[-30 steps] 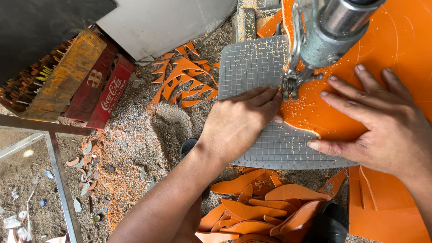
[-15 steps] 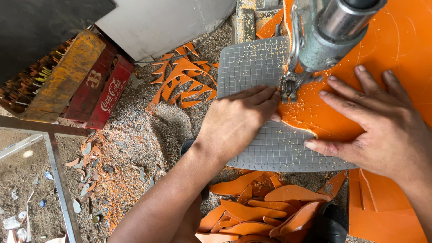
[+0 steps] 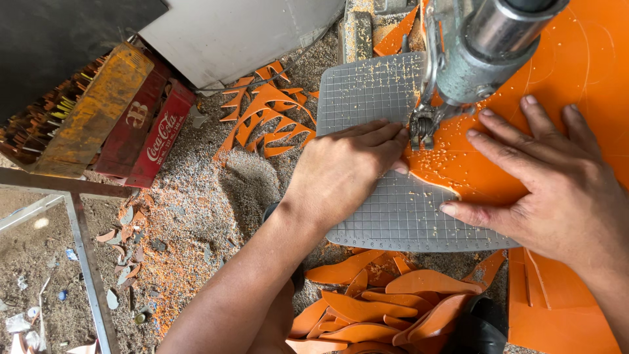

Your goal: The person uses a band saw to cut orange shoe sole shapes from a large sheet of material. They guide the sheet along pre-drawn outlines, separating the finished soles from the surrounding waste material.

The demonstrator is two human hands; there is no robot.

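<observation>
Both hands press an orange sheet [image 3: 563, 78] flat on the gridded saw table [image 3: 393, 216] beside the blade [image 3: 420, 134]. The left hand [image 3: 344, 170] lies flat, fingers together; the right hand [image 3: 557, 190] is spread, gripping nothing. Cut orange pieces [image 3: 386, 308] lie piled below.

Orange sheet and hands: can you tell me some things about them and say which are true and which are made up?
1. Both hands press flat on the orange sheet. True: left hand, right hand.
2. The sheet lies on a gridded grey plate. True.
3. The cut shapes below the plate are blue. False: they are orange.
4. The right hand holds a hammer. False: it holds nothing, fingers spread.
5. The red crate is right of the plate. False: left.
</observation>
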